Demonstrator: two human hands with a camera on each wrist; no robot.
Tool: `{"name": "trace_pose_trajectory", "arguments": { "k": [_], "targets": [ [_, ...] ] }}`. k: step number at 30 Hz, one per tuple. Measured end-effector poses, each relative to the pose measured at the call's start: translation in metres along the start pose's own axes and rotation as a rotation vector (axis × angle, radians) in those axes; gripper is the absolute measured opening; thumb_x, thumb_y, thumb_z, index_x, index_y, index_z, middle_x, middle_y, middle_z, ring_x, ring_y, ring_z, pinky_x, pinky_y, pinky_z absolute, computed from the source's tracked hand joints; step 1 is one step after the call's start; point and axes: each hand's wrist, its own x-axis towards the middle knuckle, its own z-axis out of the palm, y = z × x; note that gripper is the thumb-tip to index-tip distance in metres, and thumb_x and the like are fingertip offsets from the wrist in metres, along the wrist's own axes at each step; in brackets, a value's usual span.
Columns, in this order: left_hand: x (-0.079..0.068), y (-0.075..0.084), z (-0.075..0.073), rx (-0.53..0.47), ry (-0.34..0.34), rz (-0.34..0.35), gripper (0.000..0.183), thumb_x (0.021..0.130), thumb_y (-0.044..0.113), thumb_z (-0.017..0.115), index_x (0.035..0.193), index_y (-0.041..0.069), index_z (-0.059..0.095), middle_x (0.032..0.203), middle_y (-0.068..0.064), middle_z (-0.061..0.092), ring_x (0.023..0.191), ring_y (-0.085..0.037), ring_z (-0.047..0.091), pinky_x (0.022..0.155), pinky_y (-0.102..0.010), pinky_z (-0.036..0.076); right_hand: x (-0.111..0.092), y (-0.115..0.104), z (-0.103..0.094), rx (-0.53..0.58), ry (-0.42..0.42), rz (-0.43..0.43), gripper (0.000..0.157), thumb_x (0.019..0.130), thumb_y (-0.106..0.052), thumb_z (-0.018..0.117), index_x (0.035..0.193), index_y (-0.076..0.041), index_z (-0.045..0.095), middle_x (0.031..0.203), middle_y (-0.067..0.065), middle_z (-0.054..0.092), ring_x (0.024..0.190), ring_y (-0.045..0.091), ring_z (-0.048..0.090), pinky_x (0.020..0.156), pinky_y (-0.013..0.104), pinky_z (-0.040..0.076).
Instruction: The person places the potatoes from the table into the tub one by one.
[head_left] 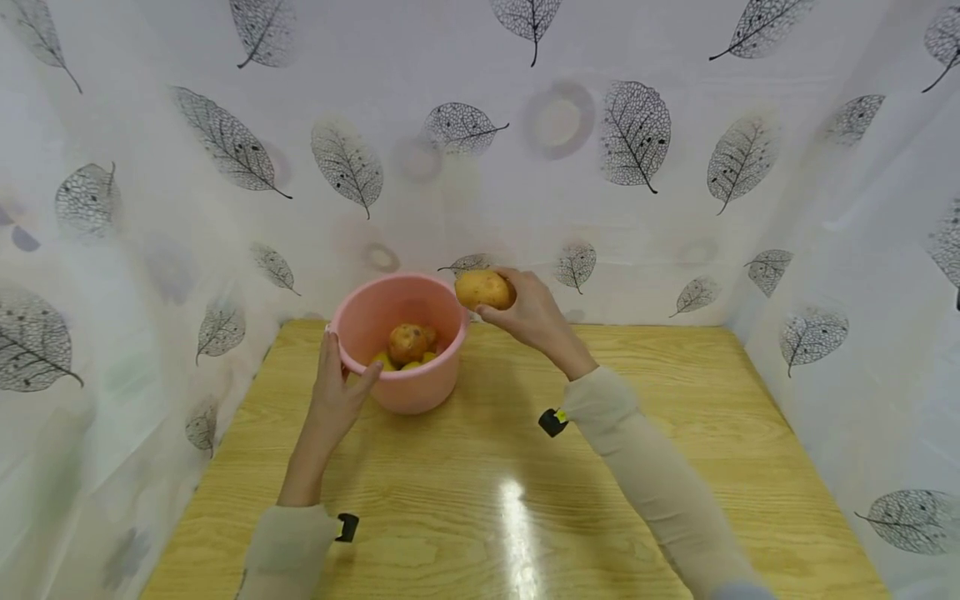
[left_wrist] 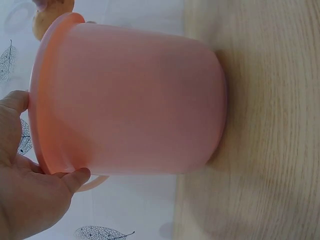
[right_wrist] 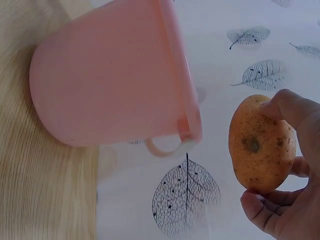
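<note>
A pink bucket stands upright at the back left of the table, with several potatoes and some yellow items, partly hidden, inside it. My left hand grips the bucket's near left rim; in the left wrist view its thumb and fingers are on the rim. Just above and to the right of the bucket's right rim, my right hand holds a potato between thumb and fingers. Brown specks mark that potato in the right wrist view, where it hangs apart from the bucket.
The wooden table has a glossy surface with a bright reflection near the front. A white curtain printed with dark leaves encloses its back and sides. A pale handle hangs at the bucket's rim.
</note>
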Motion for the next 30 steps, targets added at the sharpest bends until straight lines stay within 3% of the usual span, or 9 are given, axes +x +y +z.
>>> {"name": "trace_pose_trajectory", "arguments": {
  "k": [12, 18, 26, 30],
  "targets": [
    [0.000, -0.001, 0.002, -0.007, 0.016, 0.015, 0.100, 0.102, 0.023, 0.067, 0.163, 0.000, -0.009, 0.170, -0.020, -0.013, 0.155, -0.035, 0.011, 0.125, -0.047, 0.022, 0.010, -0.021, 0.019, 0.001, -0.014, -0.039, 0.066, 0.090, -0.037, 0.079, 0.144, -0.007, 0.057, 0.130, 0.017, 0.060, 0.112, 0.030, 0.057, 0.089, 0.043, 0.055],
    [0.000, -0.002, 0.002, -0.001, 0.021, 0.013, 0.099, 0.102, 0.021, 0.067, 0.163, -0.001, -0.009, 0.170, -0.020, -0.013, 0.156, -0.035, 0.010, 0.125, -0.047, 0.022, 0.014, -0.027, 0.031, 0.033, -0.021, -0.065, 0.063, 0.091, -0.037, 0.078, 0.142, -0.007, 0.058, 0.125, 0.014, 0.064, 0.107, 0.027, 0.058, 0.084, 0.039, 0.056],
    [-0.001, 0.000, 0.001, 0.001, 0.028, 0.014, 0.099, 0.102, 0.021, 0.067, 0.162, -0.002, -0.008, 0.170, -0.021, -0.013, 0.155, -0.035, 0.009, 0.125, -0.048, 0.022, 0.016, -0.033, 0.044, 0.044, -0.032, -0.053, 0.067, 0.093, -0.037, 0.078, 0.146, -0.004, 0.055, 0.134, 0.015, 0.062, 0.111, 0.027, 0.058, 0.086, 0.037, 0.057],
    [-0.001, 0.002, 0.001, 0.006, 0.024, 0.011, 0.100, 0.102, 0.021, 0.067, 0.162, -0.002, -0.009, 0.170, -0.020, -0.013, 0.155, -0.036, 0.010, 0.125, -0.049, 0.022, 0.018, -0.032, 0.051, 0.041, -0.032, -0.046, 0.062, 0.094, -0.040, 0.077, 0.141, -0.006, 0.057, 0.123, 0.013, 0.065, 0.101, 0.024, 0.060, 0.078, 0.034, 0.057]
  ]
}}
